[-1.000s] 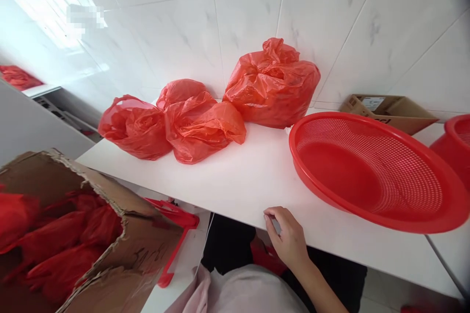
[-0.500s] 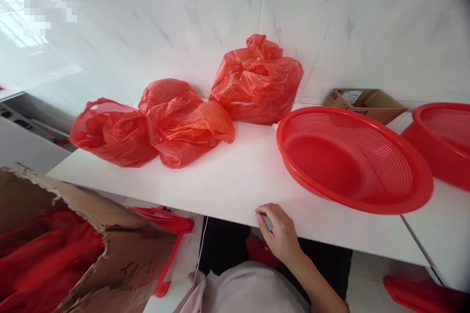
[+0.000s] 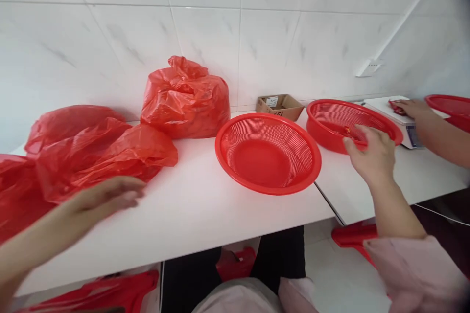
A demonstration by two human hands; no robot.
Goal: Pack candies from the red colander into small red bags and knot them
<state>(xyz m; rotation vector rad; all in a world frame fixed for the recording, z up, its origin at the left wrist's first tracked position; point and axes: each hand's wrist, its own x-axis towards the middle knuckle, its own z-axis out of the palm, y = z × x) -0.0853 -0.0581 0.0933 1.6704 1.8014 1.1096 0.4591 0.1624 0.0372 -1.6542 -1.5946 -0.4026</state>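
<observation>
My left hand [image 3: 110,195] is over the white table [image 3: 191,210], its fingers stretched out and slightly blurred, with nothing in it. Just behind it lie crumpled red plastic bags [image 3: 106,151]. In front of me sits a round red mesh basket [image 3: 264,161] with a bare bottom. My right hand [image 3: 374,154] is held at the near rim of a second red basket [image 3: 319,137], thumb and fingers apart and holding nothing. A few small shiny red items [image 3: 347,131] show inside that basket, partly hidden by my hand.
A full, knotted red bag [image 3: 185,102] stands against the tiled wall, with a small cardboard box [image 3: 279,106] to its right. A co-worker's hand [image 3: 414,107] holds a small red item over a white scale [image 3: 389,107]. Another red basket [image 3: 451,107] is at far right.
The view has swung right, bringing the scale and the co-worker's hand in and taking the open carton out. My left hand has appeared; my right hand has opened and moved to the second basket.
</observation>
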